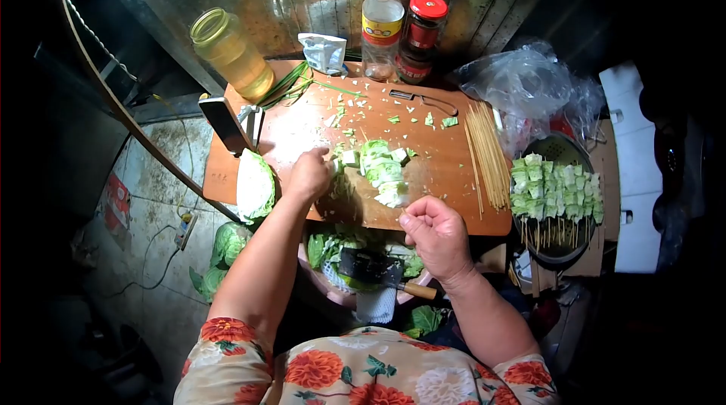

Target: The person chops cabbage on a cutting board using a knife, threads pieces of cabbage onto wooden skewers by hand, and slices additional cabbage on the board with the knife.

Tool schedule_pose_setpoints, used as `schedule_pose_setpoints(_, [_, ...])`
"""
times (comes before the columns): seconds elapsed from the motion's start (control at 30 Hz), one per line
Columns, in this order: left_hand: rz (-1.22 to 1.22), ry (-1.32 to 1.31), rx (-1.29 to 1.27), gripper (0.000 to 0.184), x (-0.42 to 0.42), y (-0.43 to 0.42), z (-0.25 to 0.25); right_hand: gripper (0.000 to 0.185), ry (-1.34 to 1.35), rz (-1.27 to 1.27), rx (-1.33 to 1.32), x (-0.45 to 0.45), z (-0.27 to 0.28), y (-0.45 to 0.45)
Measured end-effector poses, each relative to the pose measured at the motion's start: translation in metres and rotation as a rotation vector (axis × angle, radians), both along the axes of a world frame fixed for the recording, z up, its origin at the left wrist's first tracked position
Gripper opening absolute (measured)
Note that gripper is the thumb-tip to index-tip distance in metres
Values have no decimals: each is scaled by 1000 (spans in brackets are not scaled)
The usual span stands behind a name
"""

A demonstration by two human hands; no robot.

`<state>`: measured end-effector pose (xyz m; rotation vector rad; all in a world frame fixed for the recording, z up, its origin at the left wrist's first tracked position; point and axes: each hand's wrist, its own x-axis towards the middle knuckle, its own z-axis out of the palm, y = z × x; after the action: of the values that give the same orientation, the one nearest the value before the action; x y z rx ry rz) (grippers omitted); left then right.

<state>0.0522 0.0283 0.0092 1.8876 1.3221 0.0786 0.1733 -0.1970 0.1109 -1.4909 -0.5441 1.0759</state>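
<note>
My right hand is closed in a pinch on the near end of a thin wooden skewer. Cut cabbage pieces are lined up along this skewer above the cutting board. To the left, my left hand is closed over the board, with a small pale cabbage piece at its fingertips; the palm is turned away. Beside that wrist lies a cut cabbage wedge. A bundle of bare skewers rests at the board's right side.
Finished cabbage skewers lie across a dark pot at right. Below the board, a cleaver rests over a basin of cabbage leaves. A phone, glass jar, plastic bottle, red-lidded jar and peeler stand or lie behind.
</note>
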Motion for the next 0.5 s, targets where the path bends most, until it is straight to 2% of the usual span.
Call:
schedule_pose_setpoints(0.1, [-128, 29, 332, 29, -2, -11, -24, 8, 25, -4, 20, 0, 3, -1])
schedule_pose_setpoints(0.3, [-58, 41, 196, 21, 5, -6, -26, 5, 17, 24, 2, 3, 4, -5])
schedule_pose_setpoints(0.33, [-60, 40, 196, 21, 8, -10, -14, 5, 17, 22, 2, 3, 3, -5])
schedule_pose_setpoints(0.4, [-53, 77, 62, 24, 12, -17, 11, 5, 13, 43, 9, 3, 1, -7])
schedule_pose_setpoints(0.43, [-55, 76, 63, 24, 13, -14, 9, 5, 12, 41, 9, 3, 0, -7])
schedule_pose_setpoints(0.5, [306, -397, -426, 33, 14, -5, 6, 5, 42, 88, -2, 1, -1, -7])
